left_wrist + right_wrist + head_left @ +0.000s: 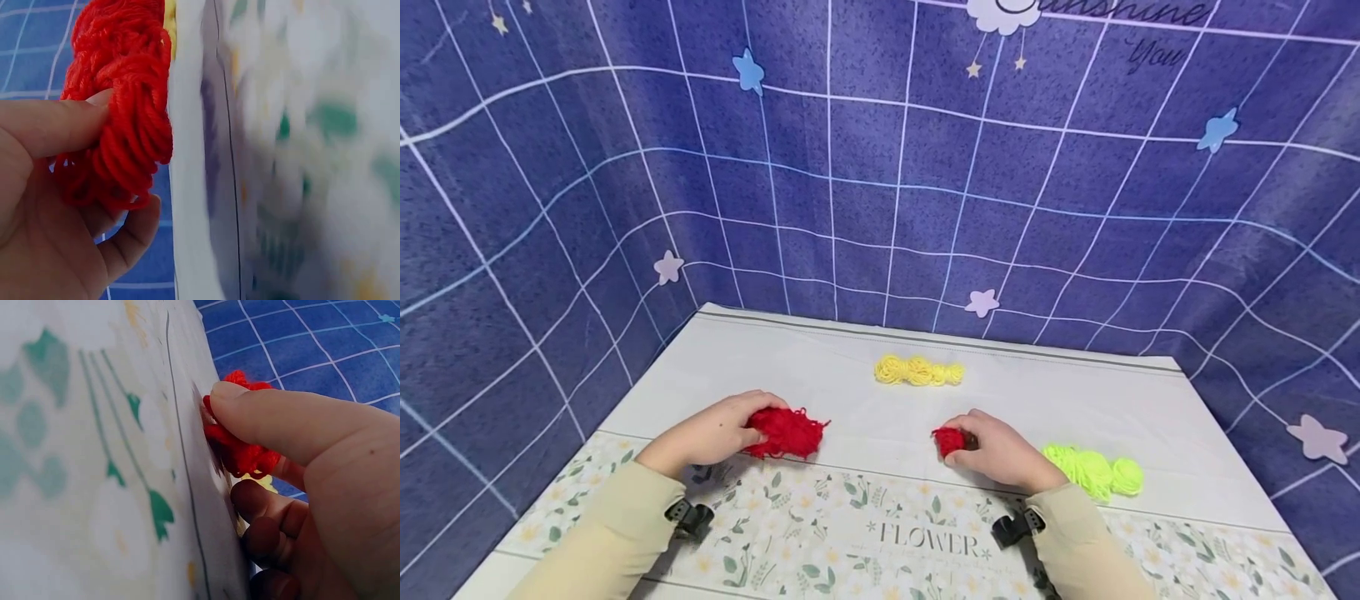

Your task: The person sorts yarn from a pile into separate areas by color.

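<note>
A large looped bundle of red yarn (792, 433) lies at the left of the table. My left hand (718, 429) grips its left end, thumb on the near side, as the left wrist view shows with the strands (128, 100) bulging past the fingers. Right of the table's middle, my right hand (996, 450) pinches a much smaller clump of red yarn (950, 442) between thumb and fingers. In the right wrist view this small clump (244, 450) sits close against the white cloth, partly hidden behind the thumb.
A yellow yarn bundle (917, 371) lies toward the back middle of the table. Neon green yarn (1093, 473) lies just beyond my right wrist. A flower-printed band with lettering runs across the tablecloth (850, 408). Blue gridded curtains (865, 167) enclose the back and sides.
</note>
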